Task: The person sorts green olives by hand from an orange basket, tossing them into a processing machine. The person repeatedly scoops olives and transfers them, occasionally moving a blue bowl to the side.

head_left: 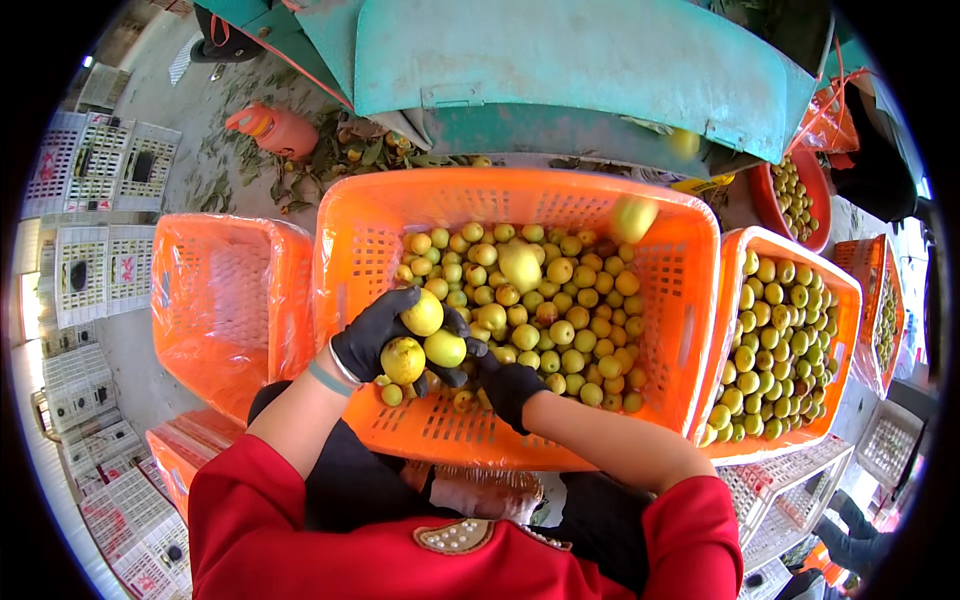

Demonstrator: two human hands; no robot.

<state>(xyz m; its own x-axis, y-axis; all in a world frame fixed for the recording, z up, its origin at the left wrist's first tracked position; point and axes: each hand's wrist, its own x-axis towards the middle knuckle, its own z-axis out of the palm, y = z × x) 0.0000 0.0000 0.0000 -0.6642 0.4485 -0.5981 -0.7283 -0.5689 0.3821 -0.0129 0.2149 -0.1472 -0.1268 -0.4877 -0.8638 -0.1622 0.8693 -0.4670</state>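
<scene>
While a black-gloved left hand (372,333) cups three round yellow-green fruits (445,348), picking-over seems under way

Because the three lie together in one palm, we judge the step in hand to be sorting through the crop by hand. The left fingers curl part-way round their load; the fruit at the lower left of the cluster shows brown blotches. Just beside it, a black-gloved right hand (512,388) has its fingers bent toward the left hand; we cannot tell how far they are parted, whether they grip anything, or whether the two hands touch.

Both hands are over the near side of a large rectangular orange plastic crate (348,265), where a layer of small round green-yellow fruit (560,330), some brown-marked, covers much of the floor. Toward the far side we see two blurred yellow-green fruits (632,218), apparently in the air, near a teal painted metal machine (580,60).

We think the next move calls for a steady left cup, so that nothing rolls out, while the right finger and thumb choose another piece without bruising its neighbours. If fruit is indeed dropping in, we would want both hands clear of the far end.
</scene>
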